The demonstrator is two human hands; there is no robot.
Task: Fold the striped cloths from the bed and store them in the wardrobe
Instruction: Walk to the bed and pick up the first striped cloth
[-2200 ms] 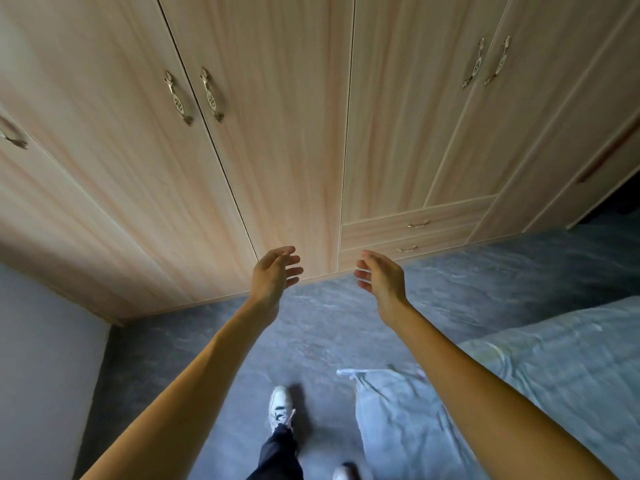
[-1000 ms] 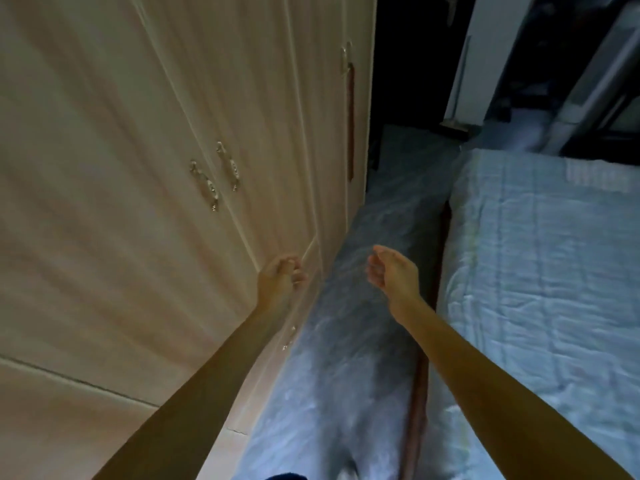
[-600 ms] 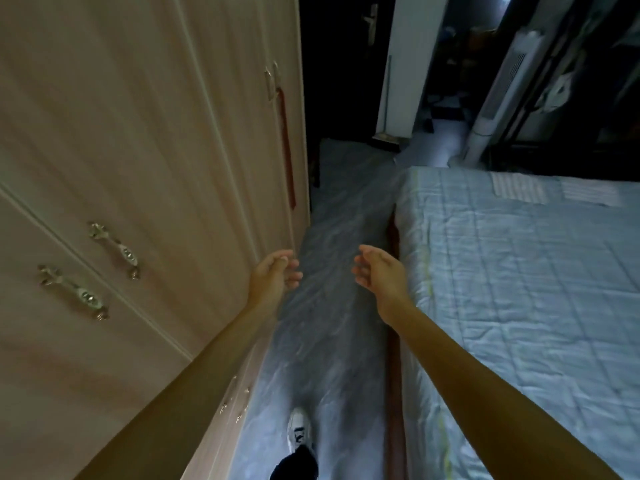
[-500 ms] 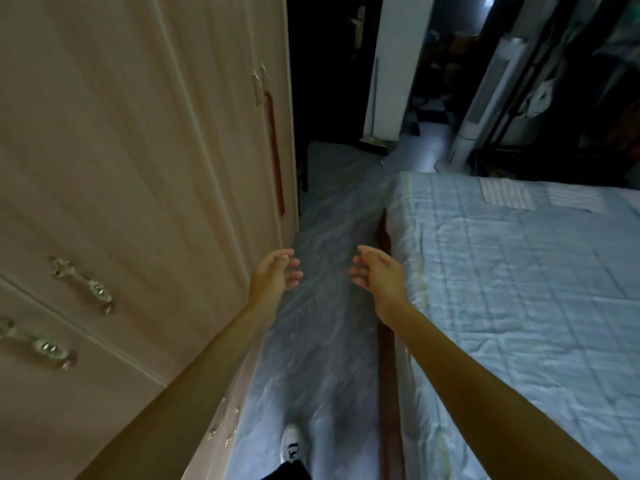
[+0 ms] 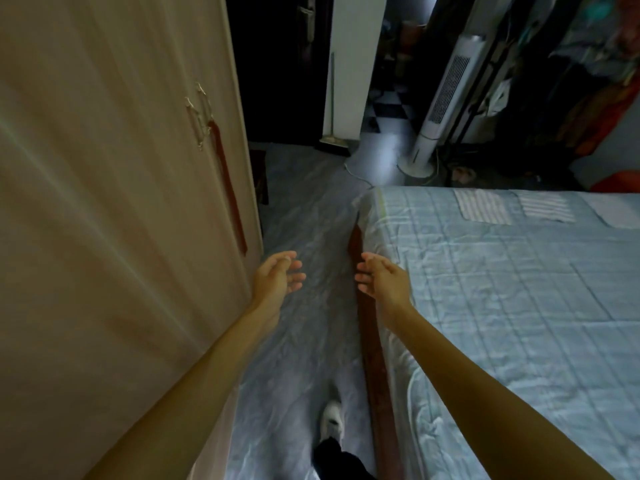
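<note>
Room: dim bedroom, where a grey crinkled floor (image 5: 304, 216) ran as a narrow aisle toward a dark doorway.
Wardrobe (image 5: 104, 202): pale wood, doors closed, filling the left side; a red strap (image 5: 230, 192) hung from its handles.
Left hand (image 5: 277, 277): held out over the floor just beside the wardrobe, fingers apart, loosely curved and empty.
Shoe (image 5: 332, 420): white, on the floor low in view.
Right hand (image 5: 381, 278): over the bed's wooden side rail (image 5: 372, 348), fingers apart and relaxed, holding nothing.
Tower fan (image 5: 440, 109): white, upright beyond the bed's far corner.
Bed (image 5: 502, 323): covered by a light blue checked sheet.
Striped cloths (image 5: 483, 206): two lay flat side by side at the bed's far edge — well apart from both hands.
</note>
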